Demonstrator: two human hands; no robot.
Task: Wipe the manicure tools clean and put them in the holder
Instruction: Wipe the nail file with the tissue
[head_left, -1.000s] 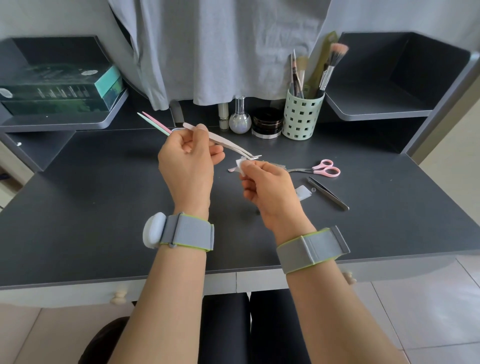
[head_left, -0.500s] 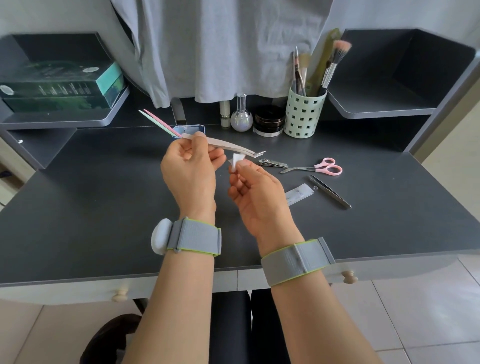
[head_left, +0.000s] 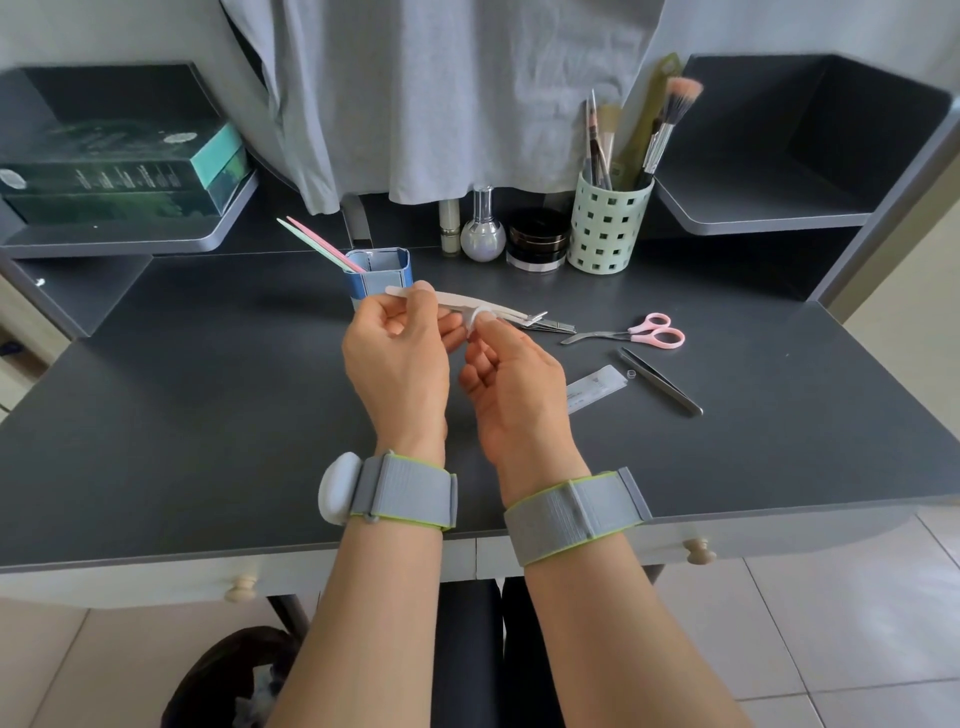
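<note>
My left hand (head_left: 397, 353) grips a long pale cuticle tool (head_left: 457, 300) by its near end, its angled metal tip pointing right. My right hand (head_left: 511, 384) pinches a small white wipe (head_left: 479, 317) around the tool's shaft close to my left fingers. Behind my hands stands a blue holder (head_left: 378, 270) with a pink and a green stick (head_left: 317, 243) in it. A nail clipper (head_left: 553, 326), pink scissors (head_left: 644, 332) and dark tweezers (head_left: 660, 382) lie on the desk to the right.
A torn wipe sachet (head_left: 595, 387) lies by the tweezers. At the back stand a green brush cup (head_left: 608, 228), a black jar (head_left: 537, 240), a round bottle (head_left: 483, 234) and a small tube. A green box (head_left: 119, 171) sits on the left shelf. A bin (head_left: 234, 680) is under the desk.
My right hand has slid the wipe leftward along the tool, from near its metal tip to the shaft beside my left fingers. The view has tilted, uncovering the blue holder.
</note>
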